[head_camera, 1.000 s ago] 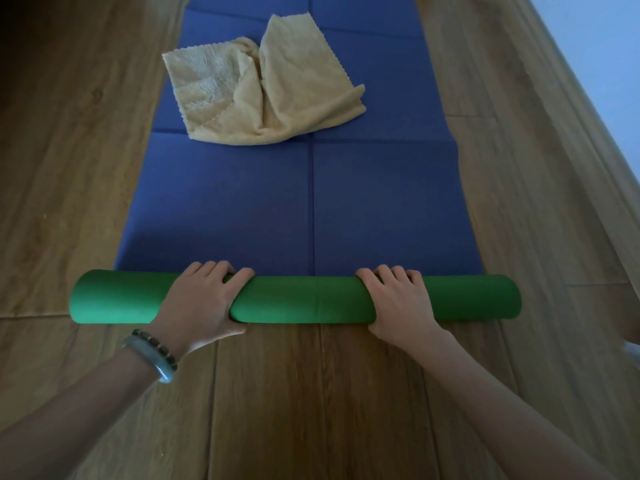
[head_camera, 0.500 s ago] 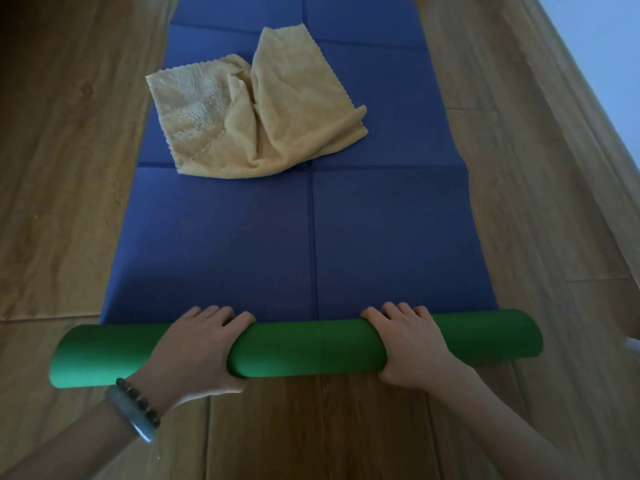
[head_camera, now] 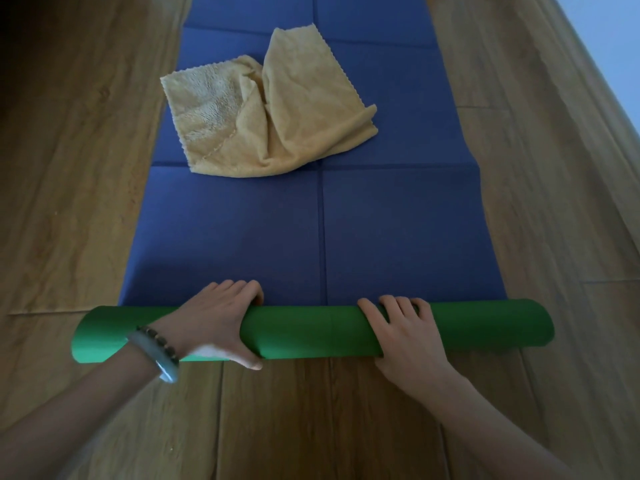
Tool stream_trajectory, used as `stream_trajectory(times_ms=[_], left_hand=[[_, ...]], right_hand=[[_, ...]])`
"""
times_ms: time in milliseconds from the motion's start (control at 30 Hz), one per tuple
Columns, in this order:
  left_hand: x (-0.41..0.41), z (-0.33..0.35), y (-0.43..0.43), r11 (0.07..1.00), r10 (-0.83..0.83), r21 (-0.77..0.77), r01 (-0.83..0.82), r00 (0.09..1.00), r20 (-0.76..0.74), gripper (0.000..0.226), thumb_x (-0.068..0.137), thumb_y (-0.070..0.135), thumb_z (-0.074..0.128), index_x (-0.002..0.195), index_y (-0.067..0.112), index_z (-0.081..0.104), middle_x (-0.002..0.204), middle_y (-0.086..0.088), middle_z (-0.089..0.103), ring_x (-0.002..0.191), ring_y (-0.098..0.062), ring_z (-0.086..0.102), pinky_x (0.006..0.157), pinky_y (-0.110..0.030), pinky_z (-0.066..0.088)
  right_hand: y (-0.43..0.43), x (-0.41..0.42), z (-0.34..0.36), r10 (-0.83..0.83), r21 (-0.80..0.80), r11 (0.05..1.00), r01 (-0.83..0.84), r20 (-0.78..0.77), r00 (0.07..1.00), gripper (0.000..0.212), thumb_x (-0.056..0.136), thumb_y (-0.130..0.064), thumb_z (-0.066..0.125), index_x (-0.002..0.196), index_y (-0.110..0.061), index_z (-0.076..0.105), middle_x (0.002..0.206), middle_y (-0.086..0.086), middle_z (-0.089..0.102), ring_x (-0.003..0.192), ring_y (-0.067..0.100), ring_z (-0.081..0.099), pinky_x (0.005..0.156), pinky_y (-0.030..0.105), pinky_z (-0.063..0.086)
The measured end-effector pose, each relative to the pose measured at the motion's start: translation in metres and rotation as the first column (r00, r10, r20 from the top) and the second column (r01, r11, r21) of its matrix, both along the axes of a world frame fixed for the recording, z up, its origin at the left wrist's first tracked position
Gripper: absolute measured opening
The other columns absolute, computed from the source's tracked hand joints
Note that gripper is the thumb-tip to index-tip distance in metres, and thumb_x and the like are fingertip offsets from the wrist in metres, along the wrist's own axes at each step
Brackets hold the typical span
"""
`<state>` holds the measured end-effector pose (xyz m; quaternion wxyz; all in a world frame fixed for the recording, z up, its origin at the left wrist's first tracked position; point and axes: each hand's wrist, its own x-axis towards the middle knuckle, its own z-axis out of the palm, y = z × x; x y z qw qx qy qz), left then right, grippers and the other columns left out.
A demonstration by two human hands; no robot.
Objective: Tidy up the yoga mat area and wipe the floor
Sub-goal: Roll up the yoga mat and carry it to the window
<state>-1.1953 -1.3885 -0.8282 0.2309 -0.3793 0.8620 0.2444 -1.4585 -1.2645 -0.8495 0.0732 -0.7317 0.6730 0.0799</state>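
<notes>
A yoga mat lies lengthwise on the wooden floor, its flat part (head_camera: 398, 220) blue. Its near end is rolled into a green tube (head_camera: 311, 332) lying crosswise. My left hand (head_camera: 214, 323) grips the roll left of centre, fingers over the top and thumb under the near side. My right hand (head_camera: 405, 337) is curled over the roll right of centre. A crumpled yellow towel (head_camera: 256, 112) lies on the blue mat farther away, left of the centre line.
Wooden floorboards (head_camera: 69, 168) run along both sides of the mat. A wooden skirting board (head_camera: 588, 116) and a pale wall (head_camera: 620, 36) border the right side. I wear a bracelet (head_camera: 162, 355) on my left wrist.
The green roll has grown thicker and moved forward along the mat, closer to the towel. Both hands stayed on it and shifted their hold as it turned.
</notes>
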Motion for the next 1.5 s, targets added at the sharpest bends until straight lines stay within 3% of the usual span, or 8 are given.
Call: stream_trajectory(times_ms=[67,200,467,633,867,1100,1300,1500], left_hand=[[-0.002,0.004,-0.006,1.000,0.008,-0.001,-0.008,1.000,-0.014,0.075,0.047,0.077,0.064,0.102,0.035,0.034,0.096,0.021,0.039,0.089,-0.004,0.036,0.081,-0.024,0.025],[0.006,0.003,0.001,0.980,-0.054,-0.200,0.020,0.985,-0.164,0.087,0.050,0.080,0.058,0.122,0.034,0.043,0.114,0.017,0.047,0.105,-0.007,0.041,0.092,-0.024,0.021],[-0.007,-0.029,0.038,0.831,-0.091,-0.555,-0.036,0.976,-0.200,0.112,0.048,0.073,0.075,0.136,0.014,0.040,0.116,-0.013,0.061,0.105,-0.031,0.056,0.090,-0.046,0.038],[-0.011,-0.032,0.026,0.805,-0.104,-0.592,-0.049,0.969,-0.223,0.090,0.056,0.063,0.077,0.126,0.015,0.046,0.101,-0.010,0.064,0.088,-0.028,0.062,0.080,-0.041,0.044],[-0.017,-0.023,-0.005,0.873,-0.072,-0.486,-0.024,0.981,-0.178,0.081,0.050,0.078,0.048,0.112,0.026,0.054,0.085,0.007,0.062,0.074,-0.018,0.061,0.069,-0.033,0.044],[-0.012,-0.028,-0.006,0.815,-0.114,-0.580,-0.009,0.978,-0.176,0.101,0.049,0.076,0.069,0.126,0.012,0.052,0.117,-0.007,0.060,0.103,-0.028,0.057,0.087,-0.038,0.035],[-0.011,-0.023,-0.012,0.813,-0.047,-0.580,-0.038,0.990,-0.130,0.099,0.044,0.060,0.084,0.124,0.011,0.054,0.098,-0.012,0.066,0.083,-0.031,0.064,0.076,-0.040,0.048],[-0.010,-0.019,-0.014,0.836,-0.077,-0.548,0.008,0.992,-0.102,0.087,0.045,0.058,0.081,0.114,0.014,0.055,0.083,-0.007,0.064,0.067,-0.027,0.062,0.066,-0.037,0.049]], right_hand=[[-0.014,-0.003,0.005,0.022,0.077,0.997,-0.020,-0.018,1.000,0.092,0.038,-0.039,0.086,0.120,-0.021,0.047,0.097,0.006,0.063,0.085,0.025,0.061,0.076,0.046,0.051],[-0.038,-0.008,0.015,0.090,0.276,0.957,-0.091,0.015,0.996,0.082,0.067,-0.042,0.071,0.136,-0.027,0.029,0.121,0.000,0.048,0.112,0.023,0.047,0.097,0.044,0.036],[-0.080,-0.015,0.027,0.015,0.554,0.828,-0.082,0.124,0.992,0.084,0.062,-0.040,0.076,0.133,-0.032,0.031,0.107,-0.003,0.045,0.108,0.020,0.049,0.088,0.038,0.037],[-0.066,-0.023,0.027,0.068,0.311,0.945,-0.097,0.104,0.992,0.091,0.063,-0.046,0.071,0.141,-0.031,0.027,0.128,0.004,0.031,0.120,0.024,0.032,0.104,0.039,0.026],[-0.015,-0.025,-0.006,-0.042,-0.124,0.991,0.042,0.000,0.999,0.102,0.052,-0.017,0.083,0.142,-0.016,0.034,0.130,0.017,0.051,0.123,0.034,0.044,0.109,0.048,0.021],[-0.044,-0.035,-0.007,0.008,-0.113,0.993,-0.017,-0.082,0.997,0.096,0.046,-0.031,0.086,0.132,-0.019,0.045,0.111,0.012,0.061,0.100,0.031,0.058,0.092,0.046,0.042],[-0.074,-0.039,0.011,0.076,0.130,0.990,-0.064,-0.088,0.993,0.092,0.070,-0.043,0.068,0.146,-0.027,0.018,0.132,0.003,0.044,0.120,0.024,0.043,0.104,0.042,0.030],[-0.073,-0.035,0.021,0.056,0.172,0.984,-0.046,-0.053,0.997,0.089,0.070,-0.045,0.068,0.143,-0.029,0.019,0.128,0.000,0.045,0.117,0.022,0.044,0.103,0.039,0.031]])
